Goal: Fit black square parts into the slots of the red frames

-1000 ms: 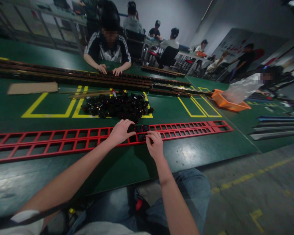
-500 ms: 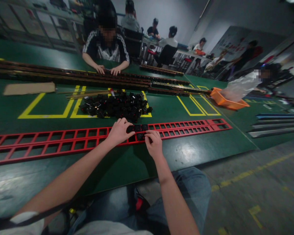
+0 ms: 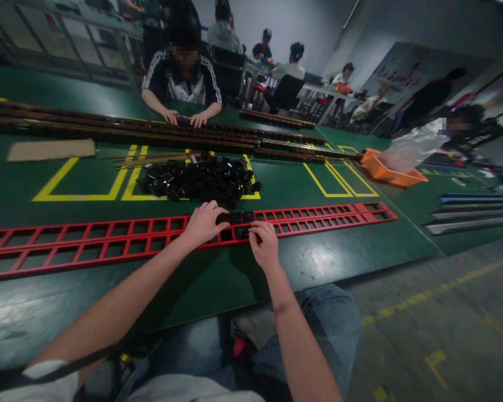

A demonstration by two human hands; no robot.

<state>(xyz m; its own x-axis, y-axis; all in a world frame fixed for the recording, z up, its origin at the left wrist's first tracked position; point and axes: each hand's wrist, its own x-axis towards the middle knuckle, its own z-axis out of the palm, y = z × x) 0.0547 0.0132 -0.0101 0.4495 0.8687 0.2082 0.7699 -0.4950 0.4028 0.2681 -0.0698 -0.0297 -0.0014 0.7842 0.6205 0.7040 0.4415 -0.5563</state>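
Barely a shift: your left hand (image 3: pixel 203 223) stays closed around a black block (image 3: pixel 222 218) in the far row of the red frame (image 3: pixel 364 215); your right hand (image 3: pixel 264 240) stays curled at a near-row block (image 3: pixel 240 231), grip unclear. Work seems settled here.

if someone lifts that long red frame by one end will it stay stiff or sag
The red frame would probably flex or sag somewhat, being long and narrow with thin bars around open cells. Pushed, it may slide fairly easily, since the green tabletop looks smooth and shiny. Rolling or tipping seems unlikely, as it lies flat.
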